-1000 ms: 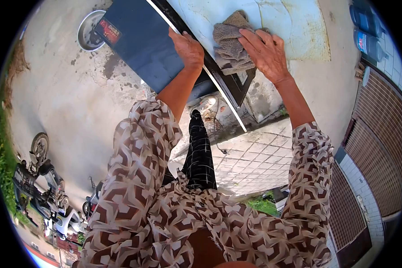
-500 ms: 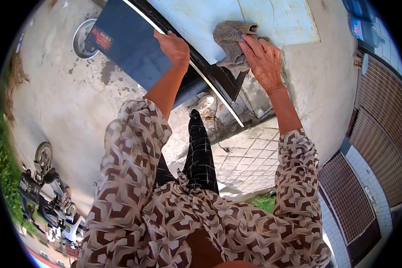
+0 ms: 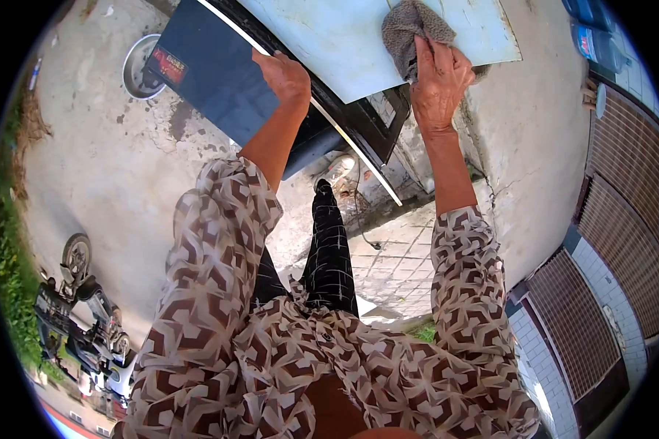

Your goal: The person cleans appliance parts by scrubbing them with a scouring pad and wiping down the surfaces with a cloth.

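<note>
My right hand (image 3: 441,84) grips a crumpled grey-brown cloth (image 3: 410,33) and holds it against the pale blue panel (image 3: 344,44), near its right-hand corner. My left hand (image 3: 284,79) is closed around the white-trimmed edge of a dark blue panel (image 3: 212,66), which bears a red sticker. Some of its fingertips are hidden behind that edge. A black frame (image 3: 359,121) runs between the two panels.
A metal basin (image 3: 140,80) stands on the concrete at the upper left. My shoe (image 3: 337,170) is below the panels, by a thin cord (image 3: 359,205). A motorcycle (image 3: 84,314) is at the lower left. Big water bottles (image 3: 597,45) and barred windows (image 3: 575,322) line the right.
My right hand has slid the cloth up and to the right across the pale blue panel, uncovering its lower corner. My left hand keeps its place on the dark panel's edge.
</note>
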Motion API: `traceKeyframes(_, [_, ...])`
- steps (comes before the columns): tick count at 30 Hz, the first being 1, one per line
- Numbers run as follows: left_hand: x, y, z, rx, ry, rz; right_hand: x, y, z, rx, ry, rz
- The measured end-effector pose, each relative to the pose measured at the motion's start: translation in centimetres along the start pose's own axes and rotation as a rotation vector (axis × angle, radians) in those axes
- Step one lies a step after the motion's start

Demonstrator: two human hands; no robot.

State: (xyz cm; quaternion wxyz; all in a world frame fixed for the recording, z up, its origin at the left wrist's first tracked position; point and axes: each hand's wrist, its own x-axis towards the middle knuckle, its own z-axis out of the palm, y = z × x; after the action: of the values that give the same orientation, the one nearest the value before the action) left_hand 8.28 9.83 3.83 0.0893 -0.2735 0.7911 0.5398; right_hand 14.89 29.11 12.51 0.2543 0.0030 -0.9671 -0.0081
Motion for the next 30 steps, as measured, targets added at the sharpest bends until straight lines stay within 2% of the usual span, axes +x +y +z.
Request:
traceKeyframes(3, [0.9, -1.9, 0.6, -0.003, 0.025, 0.076, -1.4, -3.2, 0.3, 0.089, -0.068, 0.008])
traceKeyframes(5, [1.3, -2.2, 0.6, -0.043, 0.008, 0.084, -1.9, -4.0, 0.1, 0.29, -0.188, 0.073])
traceKeyframes(6, [1.3, -2.3, 0.3, -0.112, -0.065, 0.057, -1.9, -4.4, -0.1, 0.392, -0.244, 0.102])
traceKeyframes(8, [1.3, -2.1, -1.0, -0.245, -0.203, 0.004, -1.1, -5.0, -1.1, 0.767, -0.293, 0.414])
traceKeyframes(10, [0.6, -2.5, -2.6, -0.154, -0.241, -0.144, 0.1, -4.7, -2.7, 1.25, -0.277, 0.814])
traceKeyframes(13, [-3.1, -1.8, -4.4, -0.163, -0.274, -0.066, 1.6, -3.6, -5.3, 1.823, -0.098, 1.337])
traceKeyframes(15, [-5.4, -0.5, -5.5, -0.28, -0.365, -0.053, 2.6, -3.8, -6.2, 1.939, -0.088, 1.461])
traceKeyframes(16, [-6.2, 0.2, -5.2, -0.621, -0.471, -0.191, 3.1, -4.1, -6.8, 1.992, -0.082, 1.524])
traceKeyframes(17, [-6.8, 1.4, -5.5, -0.845, -0.622, -0.333, 4.2, -5.1, -7.7, 1.95, -0.135, 1.551])
traceKeyframes(18, [-7.1, 2.0, -5.3, -1.064, -0.772, -0.482, 3.2, -4.3, -6.6, 2.204, -0.221, 1.47])
traceKeyframes(20, [-7.4, 4.8, -6.8, -1.193, -0.934, -0.605, 1.8, -3.6, -5.3, 2.695, -0.41, 1.232])
traceKeyframes(21, [-7.4, 6.0, -7.5, -1.254, -1.016, -0.664, 1.8, -4.0, -5.2, 2.49, -0.347, 1.392])
traceKeyframes(23, [-7.1, 6.9, -7.5, -1.214, -1.021, -0.616, 2.8, -6.1, -5.7, 2.047, -0.222, 1.653])
traceKeyframes(26, [-6.3, 7.8, -7.3, -1.069, -0.903, -0.549, 2.6, -4.8, -4.9, 1.66, -0.417, 1.456])
traceKeyframes(27, [-5.9, 7.6, -7.0, -1.048, -0.849, -0.55, 2.5, -4.5, -5.1, 1.526, -0.449, 1.322])
traceKeyframes(29, [-5.6, 9.7, -7.9, -1.063, -0.741, -0.549, 3.2, -5.8, -5.8, 1.316, -0.355, 1.141])
traceKeyframes(30, [-5.6, 9.9, -7.8, -1.051, -0.764, -0.54, 3.4, -6.4, -6.3, 1.205, -0.305, 1.053])
